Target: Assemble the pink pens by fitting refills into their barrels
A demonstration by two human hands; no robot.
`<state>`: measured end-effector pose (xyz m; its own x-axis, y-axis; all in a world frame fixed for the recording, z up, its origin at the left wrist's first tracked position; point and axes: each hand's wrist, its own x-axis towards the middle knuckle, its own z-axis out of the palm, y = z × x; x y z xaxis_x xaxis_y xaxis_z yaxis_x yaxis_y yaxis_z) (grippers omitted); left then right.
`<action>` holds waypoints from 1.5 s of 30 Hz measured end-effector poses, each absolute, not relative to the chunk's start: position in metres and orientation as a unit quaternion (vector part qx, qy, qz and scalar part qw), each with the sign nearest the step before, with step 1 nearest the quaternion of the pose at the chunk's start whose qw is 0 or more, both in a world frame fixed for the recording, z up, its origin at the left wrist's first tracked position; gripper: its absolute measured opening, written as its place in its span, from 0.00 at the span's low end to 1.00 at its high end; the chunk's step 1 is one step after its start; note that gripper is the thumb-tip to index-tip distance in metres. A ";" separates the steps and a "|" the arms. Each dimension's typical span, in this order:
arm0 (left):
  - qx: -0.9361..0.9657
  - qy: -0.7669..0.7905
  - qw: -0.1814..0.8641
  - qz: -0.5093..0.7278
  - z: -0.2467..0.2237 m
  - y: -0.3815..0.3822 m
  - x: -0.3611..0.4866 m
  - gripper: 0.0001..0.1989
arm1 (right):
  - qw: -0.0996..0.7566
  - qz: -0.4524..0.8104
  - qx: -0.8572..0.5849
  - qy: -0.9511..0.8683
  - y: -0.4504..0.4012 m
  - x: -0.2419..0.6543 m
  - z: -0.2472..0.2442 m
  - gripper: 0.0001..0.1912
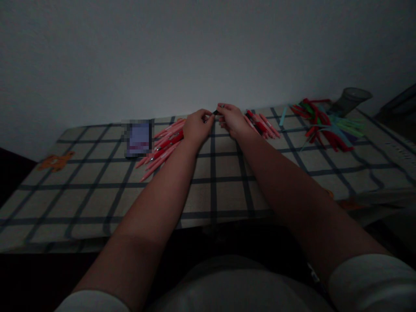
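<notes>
Small dark piece point(215, 112), kind too dim to tell: one, pinched between the fingertips of the left hand point(196, 126) and the right hand point(232, 119), over the table's far side. Loose pink and red pen-like sticks point(160, 157): beside the left hand. Second stick group point(268, 126): just beyond the right wrist. Pixelated rectangular item point(139, 138): far left of the hands. Pale blue strip point(283, 117), coloured strip heap point(334, 138), dark translucent cup point(352, 100): rightward, in that order. Checked cloth point(227, 190): under all.
</notes>
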<state>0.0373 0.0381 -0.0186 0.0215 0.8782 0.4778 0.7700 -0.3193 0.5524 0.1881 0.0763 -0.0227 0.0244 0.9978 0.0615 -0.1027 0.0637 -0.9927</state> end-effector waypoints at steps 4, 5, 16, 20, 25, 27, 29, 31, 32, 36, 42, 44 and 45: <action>0.706 0.584 0.072 0.394 -0.018 0.038 0.037 0.13 | 0.552 0.507 -0.477 -0.460 0.076 0.187 -0.021 0.13; 0.706 0.583 0.073 0.395 -0.018 0.037 0.038 0.13 | 0.555 0.508 -0.479 -0.452 0.075 0.187 -0.020 0.12; 0.704 0.586 0.077 0.393 -0.016 0.035 0.039 0.12 | 0.551 0.490 -0.481 -0.475 0.075 0.187 -0.023 0.18; 0.705 0.588 0.078 0.389 -0.016 0.034 0.039 0.12 | 0.559 0.501 -0.487 -0.446 0.074 0.185 -0.021 0.14; 0.702 0.591 0.075 0.390 -0.016 0.034 0.040 0.11 | 0.565 0.504 -0.482 -0.440 0.069 0.183 -0.018 0.11; 0.699 0.592 0.074 0.395 -0.016 0.034 0.040 0.11 | 0.558 0.495 -0.482 -0.459 0.068 0.184 -0.018 0.14; 0.699 0.590 0.074 0.398 -0.017 0.035 0.039 0.11 | 0.552 0.490 -0.482 -0.472 0.067 0.184 -0.018 0.16; 0.702 0.586 0.075 0.398 -0.017 0.036 0.038 0.12 | 0.552 0.488 -0.479 -0.478 0.067 0.184 -0.018 0.17; 0.703 0.584 0.075 0.399 -0.018 0.036 0.038 0.12 | 0.552 0.487 -0.478 -0.480 0.067 0.184 -0.019 0.17; 0.703 0.582 0.076 0.401 -0.019 0.037 0.037 0.12 | 0.551 0.488 -0.472 -0.485 0.069 0.184 -0.020 0.13; 0.703 0.583 0.080 0.400 -0.017 0.035 0.038 0.11 | 0.556 0.522 -0.473 -0.441 0.067 0.182 -0.015 0.05; 0.702 0.584 0.084 0.399 -0.016 0.034 0.039 0.12 | 0.561 0.527 -0.471 -0.431 0.064 0.181 -0.013 0.05; 0.701 0.585 0.086 0.399 -0.015 0.034 0.039 0.12 | 0.563 0.526 -0.472 -0.429 0.063 0.181 -0.012 0.04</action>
